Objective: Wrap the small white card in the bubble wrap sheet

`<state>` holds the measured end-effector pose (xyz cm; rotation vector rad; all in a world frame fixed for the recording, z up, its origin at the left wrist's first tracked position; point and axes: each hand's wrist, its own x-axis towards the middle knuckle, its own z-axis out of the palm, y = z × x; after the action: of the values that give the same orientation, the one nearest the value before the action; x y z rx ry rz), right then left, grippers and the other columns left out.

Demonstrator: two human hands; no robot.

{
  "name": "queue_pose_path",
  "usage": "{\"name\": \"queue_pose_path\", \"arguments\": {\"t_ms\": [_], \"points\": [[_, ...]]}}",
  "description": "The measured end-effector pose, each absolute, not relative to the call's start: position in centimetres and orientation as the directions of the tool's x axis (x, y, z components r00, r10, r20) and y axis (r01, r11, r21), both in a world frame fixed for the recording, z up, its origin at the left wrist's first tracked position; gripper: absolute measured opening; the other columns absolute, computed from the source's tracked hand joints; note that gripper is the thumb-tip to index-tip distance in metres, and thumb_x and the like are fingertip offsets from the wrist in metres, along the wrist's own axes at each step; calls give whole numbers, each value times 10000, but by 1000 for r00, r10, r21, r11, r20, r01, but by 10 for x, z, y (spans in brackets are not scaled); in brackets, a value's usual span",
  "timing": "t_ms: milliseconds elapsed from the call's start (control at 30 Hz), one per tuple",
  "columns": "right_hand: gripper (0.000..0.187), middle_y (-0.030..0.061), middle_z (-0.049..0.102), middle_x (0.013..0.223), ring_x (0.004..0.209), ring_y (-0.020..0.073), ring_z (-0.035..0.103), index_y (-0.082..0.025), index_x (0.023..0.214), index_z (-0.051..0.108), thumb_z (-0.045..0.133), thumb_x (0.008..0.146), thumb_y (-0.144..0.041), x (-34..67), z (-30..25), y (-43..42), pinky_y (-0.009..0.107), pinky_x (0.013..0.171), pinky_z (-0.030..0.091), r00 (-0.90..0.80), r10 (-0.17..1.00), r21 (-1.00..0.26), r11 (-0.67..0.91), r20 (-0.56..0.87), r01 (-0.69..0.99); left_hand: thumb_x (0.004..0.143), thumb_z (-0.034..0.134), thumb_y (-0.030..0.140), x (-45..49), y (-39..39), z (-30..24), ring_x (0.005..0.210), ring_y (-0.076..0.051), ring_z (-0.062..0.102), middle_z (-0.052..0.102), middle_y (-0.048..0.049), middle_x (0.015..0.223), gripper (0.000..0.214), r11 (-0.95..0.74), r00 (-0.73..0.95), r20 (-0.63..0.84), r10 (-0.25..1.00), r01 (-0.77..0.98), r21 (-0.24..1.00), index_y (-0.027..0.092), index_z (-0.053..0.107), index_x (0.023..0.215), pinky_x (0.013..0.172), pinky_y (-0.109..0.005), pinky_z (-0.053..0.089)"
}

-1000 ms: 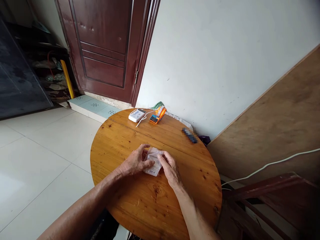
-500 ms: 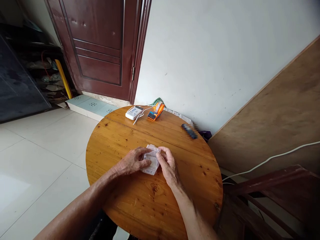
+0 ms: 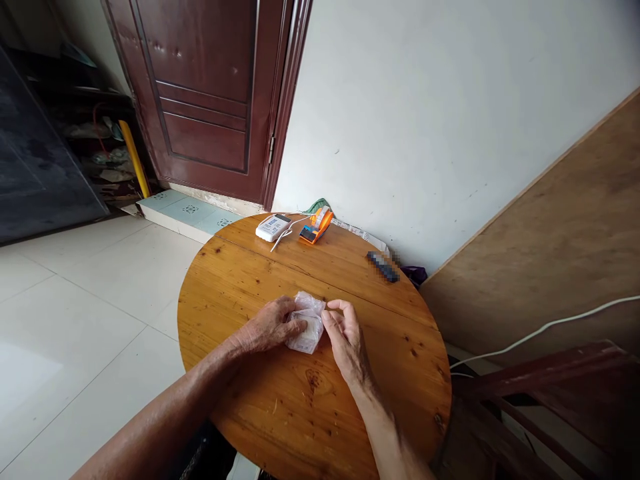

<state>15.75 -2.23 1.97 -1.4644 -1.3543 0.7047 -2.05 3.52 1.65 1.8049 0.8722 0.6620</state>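
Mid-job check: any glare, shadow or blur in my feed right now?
Head view: pale glare on the floor at lower left; head view: the recess left of the door sinks into shadow; head view: the dark item on the table is pixelated; head view: markings on the clear packet can't be read.

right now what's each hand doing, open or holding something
Left hand: holding the clear plastic packet, thumb on top.
Right hand: partly curled at the packet's right edge; whether it grips cannot be told.
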Motion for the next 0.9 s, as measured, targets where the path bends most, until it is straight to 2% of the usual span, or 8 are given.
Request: {"name": "queue_pose_path", "arguments": {"t_ms": [67,133,233,300,467,567,767,900], "points": [[213,-57,513,621,565,128,478,-238,928,519,516,921,-451,158,22,-25,226,543,394,151,958,-874,150,245,463,814,552,292,-20,35,17,842,-189,569,640,-56,988,298,-270,596,51,801,284,920,140,699,1025,737,-275,453],[208,-26,603,723,633,137,545,-237,965,577,489,942,-424,158,22,-27,232,596,437,72,957,-827,203,280,524,827,546,296,-21,35,17,813,-179,567,641,-50,959,307,-280,609,60,791,274,920,140,699,1043,702,-263,445],[237,21,698,1016,913,178,640,-252,1084,635,475,957,-373,158,20,-27,265,812,490,-17,945,-776,278,326,567,847,554,320,-21,35,16,813,-176,571,650,-49,962,328,-279,615,73,785,247,928,147,690,1089,695,-257,444],[247,32,699,1092,1021,191,637,-252,1095,657,470,963,-346,159,20,-27,277,896,480,-55,934,-751,319,354,578,852,565,340,-22,35,16,835,-182,574,656,-54,977,335,-285,613,81,786,243,927,151,687,1100,713,-261,443],[237,47,717,1021,967,187,661,-226,1030,685,480,964,-325,157,23,-25,271,864,494,-81,929,-728,336,362,598,855,591,412,-21,34,14,765,-161,540,641,-37,889,342,-250,576,52,816,270,930,151,680,1057,661,-245,420],[237,56,723,1025,953,198,667,-217,1028,675,486,954,-339,155,23,-26,283,857,500,-60,938,-737,307,342,603,845,613,422,-20,33,13,721,-140,510,623,-13,840,392,-232,558,65,827,235,944,153,631,1130,627,-228,401],[241,41,729,981,894,198,666,-222,1005,660,485,944,-376,155,23,-26,283,798,503,-16,952,-764,255,306,592,855,581,365,-22,33,18,788,-150,527,639,-30,955,318,-289,588,87,804,258,922,181,681,1095,691,-241,418],[225,45,727,981,916,213,661,-233,993,658,512,929,-392,156,23,-24,310,825,505,42,951,-779,225,307,584,837,580,331,-21,33,18,795,-156,538,630,-43,989,336,-293,576,83,813,282,914,183,694,1117,712,-253,428]]}}
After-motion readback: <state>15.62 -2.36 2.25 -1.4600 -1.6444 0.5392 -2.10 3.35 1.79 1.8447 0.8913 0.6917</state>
